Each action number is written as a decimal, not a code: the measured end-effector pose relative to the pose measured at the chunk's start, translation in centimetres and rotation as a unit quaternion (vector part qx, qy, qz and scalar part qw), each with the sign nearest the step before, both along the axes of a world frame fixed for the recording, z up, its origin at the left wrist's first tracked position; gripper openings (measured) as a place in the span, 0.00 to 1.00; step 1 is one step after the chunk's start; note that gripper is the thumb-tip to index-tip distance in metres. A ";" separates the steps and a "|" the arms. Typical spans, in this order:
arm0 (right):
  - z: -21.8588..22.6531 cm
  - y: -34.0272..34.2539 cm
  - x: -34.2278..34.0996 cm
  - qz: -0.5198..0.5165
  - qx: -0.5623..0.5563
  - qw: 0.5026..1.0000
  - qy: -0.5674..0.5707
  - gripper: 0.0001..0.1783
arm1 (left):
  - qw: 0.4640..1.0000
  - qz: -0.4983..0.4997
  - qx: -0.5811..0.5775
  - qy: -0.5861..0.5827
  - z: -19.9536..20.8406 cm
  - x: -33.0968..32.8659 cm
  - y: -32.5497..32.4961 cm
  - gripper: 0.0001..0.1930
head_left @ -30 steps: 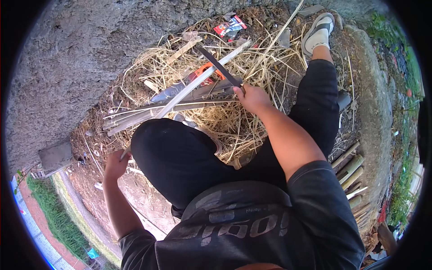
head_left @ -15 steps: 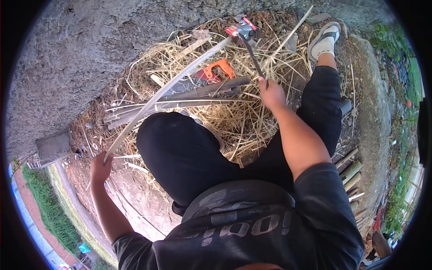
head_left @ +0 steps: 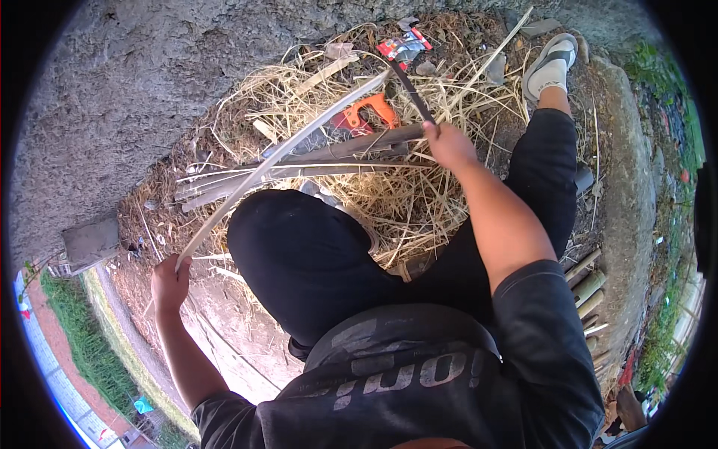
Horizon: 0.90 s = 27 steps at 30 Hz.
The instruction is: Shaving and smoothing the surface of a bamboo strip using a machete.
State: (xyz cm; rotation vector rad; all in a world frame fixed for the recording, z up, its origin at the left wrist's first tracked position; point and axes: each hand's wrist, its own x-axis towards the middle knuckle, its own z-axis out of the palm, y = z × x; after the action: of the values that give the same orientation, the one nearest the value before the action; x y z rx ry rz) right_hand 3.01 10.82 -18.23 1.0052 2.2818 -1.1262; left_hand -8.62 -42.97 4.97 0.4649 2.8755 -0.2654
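My left hand (head_left: 170,283) is closed round the near end of a long, pale bamboo strip (head_left: 263,163). The strip slants up to the far right in a slight bow. In my right hand (head_left: 451,147) is a knife (head_left: 413,93) with a long, narrow, dark blade; the fingers hide its handle. The blade's far end meets or lies very close to the strip's far tip, and I cannot tell whether it cuts in. Beneath the strip lie dark split bamboo lengths (head_left: 314,156) and a saw with an orange handle (head_left: 378,112).
Pale shavings (head_left: 404,198) cover the ground between my legs. A rough grey wall (head_left: 112,127) rises at the far left. A red and silver packet (head_left: 406,46) lies beyond the blade. Several cut bamboo pieces (head_left: 589,290) lie at the right, beside a stone ledge (head_left: 627,187).
My right hand has shifted slightly away from me and left, bringing the blade closer to the strip's far tip. My left hand keeps its hold with little movement.
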 end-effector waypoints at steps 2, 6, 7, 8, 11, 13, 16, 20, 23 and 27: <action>-0.2 0.5 -0.1 0.005 0.102 0.993 0.061 0.35 | 1.000 0.000 0.005 0.002 0.1 0.0 -0.1 0.18; 2.2 -4.9 0.2 0.022 0.038 0.988 0.147 0.34 | 1.000 -0.005 0.012 0.006 0.0 -0.2 -0.2 0.19; 2.8 -6.1 -0.1 0.093 0.030 0.981 0.169 0.33 | 1.000 0.002 0.001 -0.001 0.1 -0.3 0.2 0.19; 3.1 -6.6 -0.2 0.163 0.020 0.968 0.190 0.32 | 1.000 0.001 0.000 -0.003 0.1 -0.4 0.5 0.19; 1.8 -6.7 -0.4 0.186 0.026 0.976 0.110 0.32 | 1.000 0.005 0.010 -0.020 0.1 -0.5 0.8 0.19; 0.7 -4.4 -0.4 0.119 0.031 0.988 0.096 0.31 | 0.997 0.039 0.003 -0.065 -0.5 -0.3 0.5 0.19; -0.1 -1.8 -0.4 0.129 0.080 0.986 0.072 0.31 | 0.998 0.024 0.024 -0.062 -1.1 -0.1 1.0 0.18; 1.8 -4.6 0.2 0.121 0.071 0.982 0.124 0.32 | 0.998 0.020 0.016 -0.049 -1.2 0.1 0.8 0.19; 3.7 -7.7 -0.1 0.205 0.052 0.962 0.175 0.32 | 0.999 0.021 0.017 -0.033 -0.8 0.3 1.2 0.19; -2.2 -4.2 -0.3 0.085 0.087 0.989 0.082 0.33 | 0.999 0.013 0.002 -0.032 -0.8 0.1 1.7 0.19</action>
State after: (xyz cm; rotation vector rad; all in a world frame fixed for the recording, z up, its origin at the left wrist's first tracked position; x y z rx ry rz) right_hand 2.74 6.62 -20.44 0.7846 2.5792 -0.9868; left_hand -8.56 -41.27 4.18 0.4298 2.8178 -0.2362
